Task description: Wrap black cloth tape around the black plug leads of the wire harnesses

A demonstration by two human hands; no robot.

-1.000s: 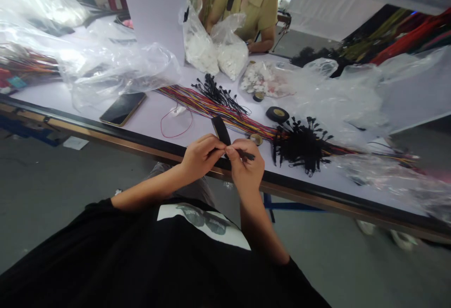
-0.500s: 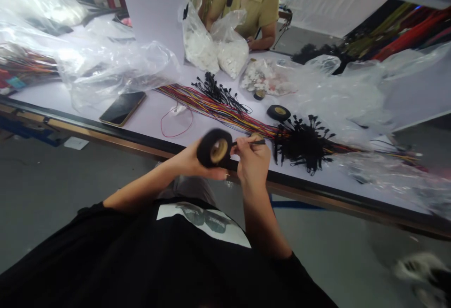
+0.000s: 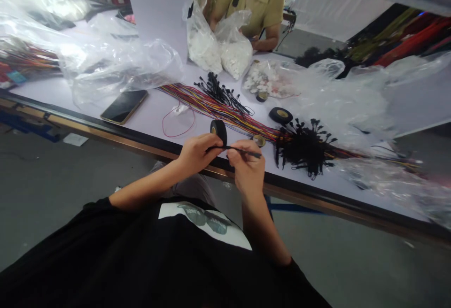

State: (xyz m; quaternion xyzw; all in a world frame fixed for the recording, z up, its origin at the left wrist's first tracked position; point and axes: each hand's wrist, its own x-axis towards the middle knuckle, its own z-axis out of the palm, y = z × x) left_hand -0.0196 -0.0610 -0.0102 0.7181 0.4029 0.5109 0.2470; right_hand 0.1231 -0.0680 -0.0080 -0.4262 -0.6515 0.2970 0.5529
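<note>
A thin black cable [image 3: 229, 148] runs between my two hands over the table's front edge. My left hand [image 3: 197, 154] pinches its left part with thumb and fingers. A roll of black tape [image 3: 220, 132] stands just behind those fingertips; whether they also touch it I cannot tell. My right hand [image 3: 249, 169] is closed on the other part of the cable, and a dark end pokes out to the right. Beyond the hands lies a bundle of red, yellow and black wires [image 3: 225, 113], with a heap of black connectors [image 3: 305, 146] to the right.
A phone [image 3: 124, 107] lies at left near a loop of red wire [image 3: 178, 135]. Another tape roll [image 3: 281, 114] rests behind the bundle. Clear plastic bags [image 3: 120, 66] and bags of white parts [image 3: 235, 57] stand farther back. Across the table sits a person in a yellow-green shirt [image 3: 268, 10].
My left hand has turned and shifted from around the tape roll to a pinch on the cable. The roll now sits beyond its fingers. My right hand has dropped slightly, still gripping the cable.
</note>
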